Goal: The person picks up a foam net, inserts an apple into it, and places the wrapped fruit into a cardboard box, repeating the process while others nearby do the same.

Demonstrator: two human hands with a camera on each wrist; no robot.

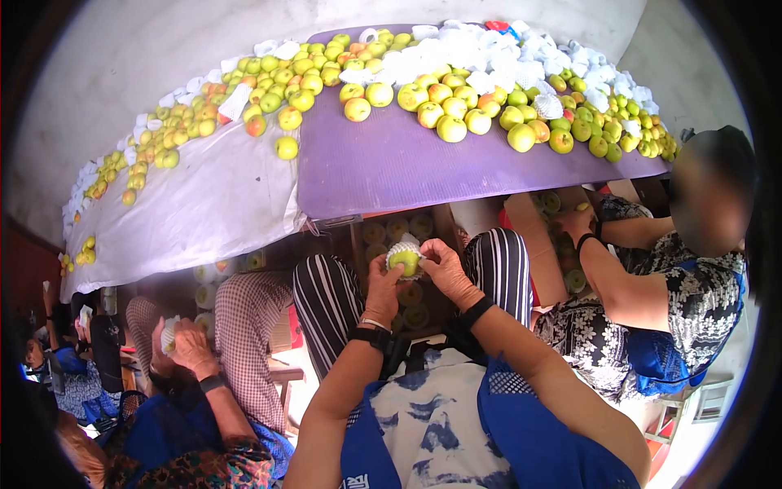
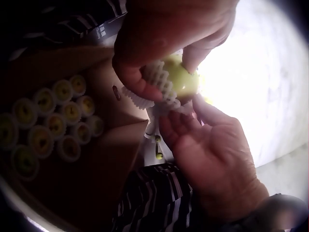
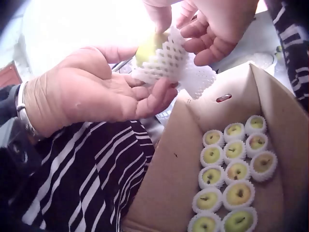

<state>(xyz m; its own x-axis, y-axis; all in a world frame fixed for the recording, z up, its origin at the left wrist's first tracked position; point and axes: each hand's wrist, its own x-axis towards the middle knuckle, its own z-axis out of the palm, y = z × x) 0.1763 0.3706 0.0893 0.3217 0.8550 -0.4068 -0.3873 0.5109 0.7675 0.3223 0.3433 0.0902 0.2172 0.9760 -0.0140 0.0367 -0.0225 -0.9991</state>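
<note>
A green-yellow apple (image 1: 402, 262) sits partly inside a white foam net (image 1: 405, 247) between the two hands, above the lap. My left hand (image 1: 383, 290) holds it from below and the side, its fingers curled round the netted part. My right hand (image 1: 450, 273) pinches the net's edge. In the left wrist view the left hand (image 2: 169, 38) grips the net (image 2: 159, 82) from above, beside the right hand (image 2: 217, 159). The right wrist view has the left hand (image 3: 91, 92) under the apple (image 3: 150, 48), and the right hand (image 3: 219, 29) at the net's rim.
A cardboard box (image 3: 164, 169) below holds several netted apples (image 3: 237, 193) in rows. Loose apples (image 1: 452, 128) and white nets (image 1: 456, 49) lie piled on the purple-covered table (image 1: 383, 167). People sit on both sides, one holding a netted apple (image 1: 169, 336) at the left.
</note>
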